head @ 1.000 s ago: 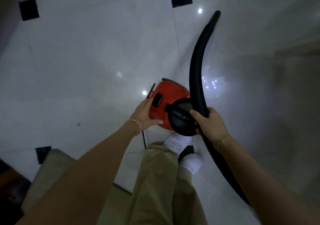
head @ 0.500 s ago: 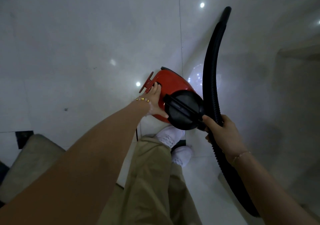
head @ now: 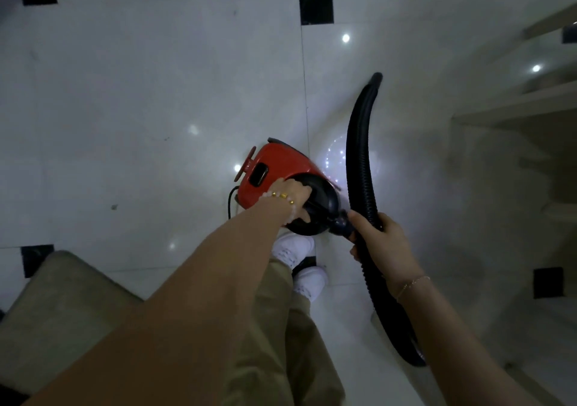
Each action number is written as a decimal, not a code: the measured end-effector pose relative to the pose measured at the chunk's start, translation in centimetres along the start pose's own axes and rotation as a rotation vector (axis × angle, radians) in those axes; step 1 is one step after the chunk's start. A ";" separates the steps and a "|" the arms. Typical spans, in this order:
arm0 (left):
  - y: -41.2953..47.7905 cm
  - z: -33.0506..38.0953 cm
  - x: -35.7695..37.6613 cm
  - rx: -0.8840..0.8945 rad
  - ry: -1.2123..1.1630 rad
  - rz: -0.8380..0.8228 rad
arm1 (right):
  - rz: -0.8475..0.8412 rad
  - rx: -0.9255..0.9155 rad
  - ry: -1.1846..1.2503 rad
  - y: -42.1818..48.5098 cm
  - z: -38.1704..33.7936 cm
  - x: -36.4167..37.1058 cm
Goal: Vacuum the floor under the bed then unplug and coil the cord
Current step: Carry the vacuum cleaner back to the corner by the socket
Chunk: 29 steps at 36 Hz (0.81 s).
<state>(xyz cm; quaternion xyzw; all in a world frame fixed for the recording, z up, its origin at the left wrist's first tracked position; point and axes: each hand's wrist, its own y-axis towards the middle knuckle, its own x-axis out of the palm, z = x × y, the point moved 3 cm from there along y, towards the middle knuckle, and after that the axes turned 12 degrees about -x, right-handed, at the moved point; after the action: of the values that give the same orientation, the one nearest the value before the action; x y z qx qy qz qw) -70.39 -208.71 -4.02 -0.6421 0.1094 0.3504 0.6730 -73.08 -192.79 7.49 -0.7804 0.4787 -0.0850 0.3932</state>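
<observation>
A small red vacuum cleaner with a black round front hangs just above the floor in front of my feet. My left hand is closed around its black handle. My right hand grips the black ribbed hose close to where it joins the vacuum. The hose curves up and away to its open end, and its other stretch runs down past my right wrist. A thin black cord drops from the vacuum's left side.
The floor is glossy white tile with small black inset squares. A beige cushioned seat sits at the lower left. Pale furniture or steps fill the right side. My white shoes stand under the vacuum.
My left hand has moved from the vacuum's red side onto its black handle. The hose end has swung nearer, and my right hand has stayed on the hose.
</observation>
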 end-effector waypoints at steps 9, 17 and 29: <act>-13.4 -4.8 -6.7 -0.228 -0.436 0.177 | -0.079 -0.135 -0.216 -6.2 -9.9 -4.5; -31.5 -9.5 -14.2 -0.514 -0.836 0.372 | -0.169 -0.264 -0.204 -14.1 -23.1 -3.9; -53.3 -17.4 -14.8 -0.945 -1.215 0.730 | -0.518 -0.529 -0.434 -24.2 -38.8 8.8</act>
<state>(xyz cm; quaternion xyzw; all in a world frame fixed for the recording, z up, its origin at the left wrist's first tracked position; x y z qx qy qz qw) -43.29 -226.23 44.15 -0.4807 -0.2285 0.8379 0.1211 -71.71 -215.02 48.39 -0.9486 0.1784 0.1107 0.2367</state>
